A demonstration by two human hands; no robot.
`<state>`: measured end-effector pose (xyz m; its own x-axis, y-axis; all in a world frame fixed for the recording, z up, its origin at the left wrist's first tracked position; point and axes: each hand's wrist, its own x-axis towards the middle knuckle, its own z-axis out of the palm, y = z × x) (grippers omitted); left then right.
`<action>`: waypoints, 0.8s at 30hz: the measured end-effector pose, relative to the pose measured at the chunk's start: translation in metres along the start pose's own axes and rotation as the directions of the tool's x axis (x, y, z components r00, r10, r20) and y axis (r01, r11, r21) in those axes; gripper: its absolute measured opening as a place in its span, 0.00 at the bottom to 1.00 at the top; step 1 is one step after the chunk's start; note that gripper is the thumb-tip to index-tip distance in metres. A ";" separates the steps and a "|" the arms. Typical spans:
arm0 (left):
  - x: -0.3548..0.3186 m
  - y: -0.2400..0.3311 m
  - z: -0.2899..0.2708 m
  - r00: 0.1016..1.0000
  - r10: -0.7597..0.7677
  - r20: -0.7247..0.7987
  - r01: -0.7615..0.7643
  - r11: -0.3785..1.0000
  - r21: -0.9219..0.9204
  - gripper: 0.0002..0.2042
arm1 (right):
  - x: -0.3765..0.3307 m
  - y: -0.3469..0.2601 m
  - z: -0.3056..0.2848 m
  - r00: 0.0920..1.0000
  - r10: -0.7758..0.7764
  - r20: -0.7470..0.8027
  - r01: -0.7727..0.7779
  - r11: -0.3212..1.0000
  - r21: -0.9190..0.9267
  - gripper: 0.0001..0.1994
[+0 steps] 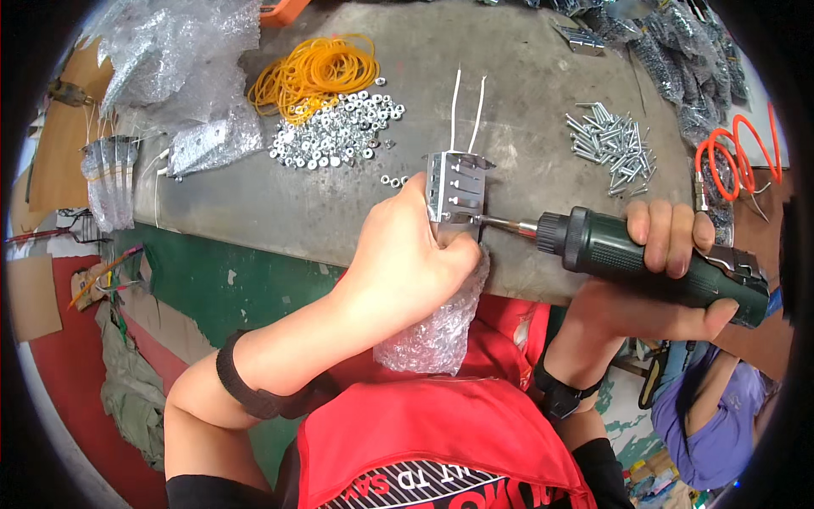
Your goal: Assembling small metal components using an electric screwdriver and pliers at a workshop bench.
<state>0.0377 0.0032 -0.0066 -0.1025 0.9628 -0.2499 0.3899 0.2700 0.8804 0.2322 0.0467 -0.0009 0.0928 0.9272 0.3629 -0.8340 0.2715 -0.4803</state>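
My left hand (415, 246) grips a small silvery metal assembly (458, 188) at the table's near edge; a row of screws shows on its face and two white wires (455, 110) stick out from its far end. Bubble wrap (432, 335) hangs below that hand, against my red apron. My right hand (674, 242) is wrapped round a dark green power screwdriver (619, 250), held level. Its bit points left and meets the assembly's right side near the lowest screw. Part of the assembly is hidden behind my left fingers.
A pile of nuts (331, 131) and yellow rubber bands (318, 72) lie left of centre on the grey table (526, 76). Loose screws (612, 144) are heaped at the right. Bubble-wrapped pieces (216, 140) sit far left. An orange coiled hose (733, 157) hangs right; a person in purple (708, 424) is lower right.
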 end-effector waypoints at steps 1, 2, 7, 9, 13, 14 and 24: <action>0.000 0.001 -0.001 1.000 -0.021 0.023 0.020 1.000 0.016 0.17 | -0.001 -0.001 -0.002 0.999 0.021 -0.039 -0.020 0.999 0.027 0.24; 0.000 0.000 0.000 0.999 -0.027 0.023 0.027 1.000 0.015 0.17 | 0.000 -0.001 -0.005 0.999 0.026 -0.042 -0.025 0.999 0.027 0.24; 0.000 -0.006 0.001 0.999 0.044 -0.024 -0.045 0.999 -0.029 0.17 | 0.002 0.001 -0.003 0.998 0.043 0.041 -0.045 0.998 0.043 0.23; 0.001 0.002 -0.001 0.999 -0.031 0.009 0.031 1.000 -0.004 0.18 | 0.003 0.000 -0.004 0.999 0.044 0.018 -0.044 0.998 0.043 0.23; 0.000 0.000 0.001 1.000 0.009 0.006 -0.009 1.000 -0.018 0.19 | 0.007 -0.003 -0.007 0.996 0.067 0.066 -0.070 0.997 0.032 0.23; -0.001 -0.002 0.001 0.999 0.036 0.009 -0.036 0.999 -0.024 0.19 | 0.005 0.000 -0.007 0.996 0.046 0.082 -0.048 0.999 0.023 0.23; -0.010 0.043 -0.056 0.940 0.061 0.336 -0.179 0.926 0.333 0.16 | 0.069 -0.076 0.023 0.951 0.208 -0.228 -0.306 0.725 -0.616 0.20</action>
<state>0.0038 0.0057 0.0560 0.2346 0.9191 -0.3167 0.6841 0.0754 0.7254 0.2896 0.0842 0.0797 0.0385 0.9973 0.0633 -0.2982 0.0719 -0.9518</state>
